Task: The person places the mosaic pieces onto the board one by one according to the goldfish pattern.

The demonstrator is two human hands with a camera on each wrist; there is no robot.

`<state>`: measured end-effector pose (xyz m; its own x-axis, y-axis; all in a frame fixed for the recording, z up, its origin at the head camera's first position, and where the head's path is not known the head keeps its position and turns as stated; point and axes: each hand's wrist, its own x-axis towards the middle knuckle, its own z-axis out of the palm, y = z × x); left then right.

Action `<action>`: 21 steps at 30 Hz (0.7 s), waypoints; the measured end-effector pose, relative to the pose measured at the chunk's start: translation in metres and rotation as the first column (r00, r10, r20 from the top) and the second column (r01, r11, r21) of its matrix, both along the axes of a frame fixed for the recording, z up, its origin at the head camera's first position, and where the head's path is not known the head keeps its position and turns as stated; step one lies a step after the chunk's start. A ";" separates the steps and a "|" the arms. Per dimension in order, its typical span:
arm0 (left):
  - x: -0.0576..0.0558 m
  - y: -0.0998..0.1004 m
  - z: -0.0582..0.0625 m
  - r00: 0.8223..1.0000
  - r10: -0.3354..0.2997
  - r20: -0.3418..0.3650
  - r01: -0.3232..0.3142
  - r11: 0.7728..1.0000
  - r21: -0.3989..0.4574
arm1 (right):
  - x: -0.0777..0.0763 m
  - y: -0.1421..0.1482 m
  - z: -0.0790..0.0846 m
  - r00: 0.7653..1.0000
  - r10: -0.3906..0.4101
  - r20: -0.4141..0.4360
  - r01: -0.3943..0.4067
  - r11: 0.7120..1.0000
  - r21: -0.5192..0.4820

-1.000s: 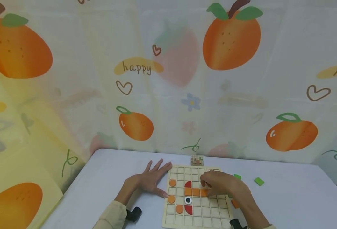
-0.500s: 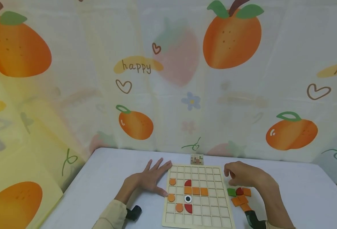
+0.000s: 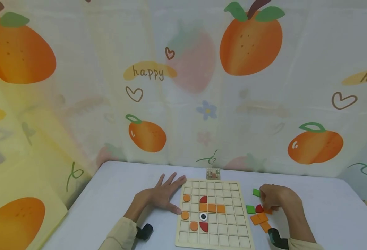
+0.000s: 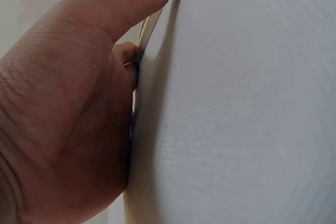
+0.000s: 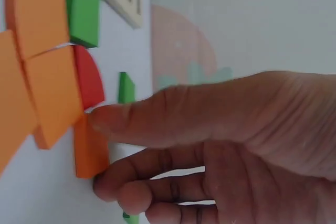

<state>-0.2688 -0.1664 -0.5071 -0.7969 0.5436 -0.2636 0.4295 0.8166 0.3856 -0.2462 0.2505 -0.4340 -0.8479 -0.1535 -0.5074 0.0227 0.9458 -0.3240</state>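
In the head view my left hand [image 3: 164, 196] lies with fingers spread, its thumb and fingertips at the left edge of a wooden grid board [image 3: 230, 239]. On the board sit a row of orange square tiles [image 3: 212, 208], red quarter-round pieces [image 3: 203, 227], orange discs [image 3: 194, 226] and a black-and-white eye disc [image 3: 203, 216]. My right hand [image 3: 280, 198] is over the loose tiles right of the board. In the right wrist view its thumb and forefinger pinch an orange square tile [image 5: 90, 153], beside a red piece [image 5: 89, 77].
Green tiles [image 3: 250, 209] and more loose orange tiles [image 3: 265, 227] lie close to the board's right side. A small patterned card [image 3: 213, 174] is behind the board. A printed curtain [image 3: 177, 114] hangs along the back of the white table [image 3: 124, 177].
My right hand has moved off the board to the right, then down onto the loose tiles. The third orange tile in the row shows uncovered. My left hand stays put.
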 end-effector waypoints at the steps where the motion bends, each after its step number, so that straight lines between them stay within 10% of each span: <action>1: 0.000 0.000 0.000 1.000 0.001 0.000 -0.001 1.000 0.000 | -0.001 0.000 -0.001 1.000 -0.001 -0.002 0.001 1.000 -0.002; 21: -0.002 -0.005 -0.001 0.999 -0.043 -0.001 0.043 0.998 0.045 | -0.005 0.004 -0.006 0.999 0.022 -0.038 -0.019 0.997 0.073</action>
<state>-0.2712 -0.1710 -0.5080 -0.7725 0.5887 -0.2382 0.4639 0.7792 0.4215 -0.2511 0.2548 -0.4396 -0.8642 -0.1349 -0.4848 -0.0081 0.9670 -0.2547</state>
